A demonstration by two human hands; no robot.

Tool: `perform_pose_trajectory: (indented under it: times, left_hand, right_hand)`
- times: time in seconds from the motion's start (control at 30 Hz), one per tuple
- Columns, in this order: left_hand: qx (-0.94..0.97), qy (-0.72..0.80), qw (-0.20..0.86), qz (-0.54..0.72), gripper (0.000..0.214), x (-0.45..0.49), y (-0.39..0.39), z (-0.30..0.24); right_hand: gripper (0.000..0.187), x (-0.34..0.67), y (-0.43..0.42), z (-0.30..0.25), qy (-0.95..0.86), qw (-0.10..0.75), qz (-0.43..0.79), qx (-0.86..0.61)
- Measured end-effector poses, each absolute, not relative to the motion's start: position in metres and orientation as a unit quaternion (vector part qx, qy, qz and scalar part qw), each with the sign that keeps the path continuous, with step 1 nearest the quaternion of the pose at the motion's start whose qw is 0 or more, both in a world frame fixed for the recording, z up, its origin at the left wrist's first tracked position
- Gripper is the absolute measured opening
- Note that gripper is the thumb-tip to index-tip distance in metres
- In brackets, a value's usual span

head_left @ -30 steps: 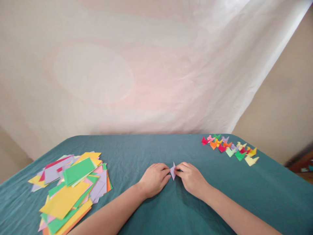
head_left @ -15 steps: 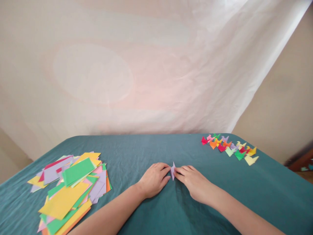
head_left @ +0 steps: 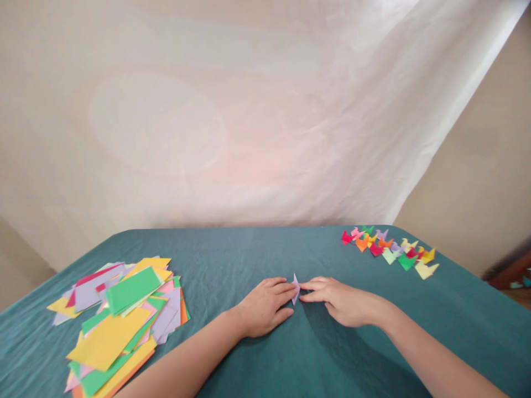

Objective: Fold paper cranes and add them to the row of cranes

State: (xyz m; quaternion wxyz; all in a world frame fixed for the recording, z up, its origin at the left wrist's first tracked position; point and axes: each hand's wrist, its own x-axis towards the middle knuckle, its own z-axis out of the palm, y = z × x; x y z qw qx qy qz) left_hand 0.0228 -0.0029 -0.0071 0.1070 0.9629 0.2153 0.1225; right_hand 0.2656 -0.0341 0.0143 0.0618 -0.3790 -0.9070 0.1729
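Note:
A small folded lilac paper piece point(head_left: 295, 287) lies on the teal tablecloth point(head_left: 232, 260), between my two hands. My left hand point(head_left: 265, 307) rests on the cloth with its fingertips pressed on the piece's left side. My right hand point(head_left: 342, 301) lies flatter, fingers together, pinching the piece's right edge. Most of the paper is hidden under the fingers; only a pointed tip shows.
A loose heap of coloured paper rectangles point(head_left: 120, 315) covers the near left of the table. Several small folded paper shapes point(head_left: 390, 250) in mixed colours lie in a cluster at the far right. A pale sheet point(head_left: 232, 121) hangs behind the table.
My right hand has turned and lowered, its wrist swinging out to the right and its fingers stretching toward the paper. The left hand and the lilac piece have hardly moved.

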Motion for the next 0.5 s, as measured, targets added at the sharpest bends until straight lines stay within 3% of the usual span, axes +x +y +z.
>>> perform_pose_trajectory:
  times: [0.2,0.5]
  left_hand:
    - [0.962,0.217,0.113,0.125,0.044,0.024,-0.003,-0.006]
    - [0.952,0.221,0.144,0.158,0.038,0.025,0.005,-0.006]
  right_hand:
    - [0.056,0.261,-0.031,0.012,-0.895,0.128,0.155,-0.399]
    - [0.059,0.256,-0.033,0.012,-0.914,0.102,0.129,-0.37]
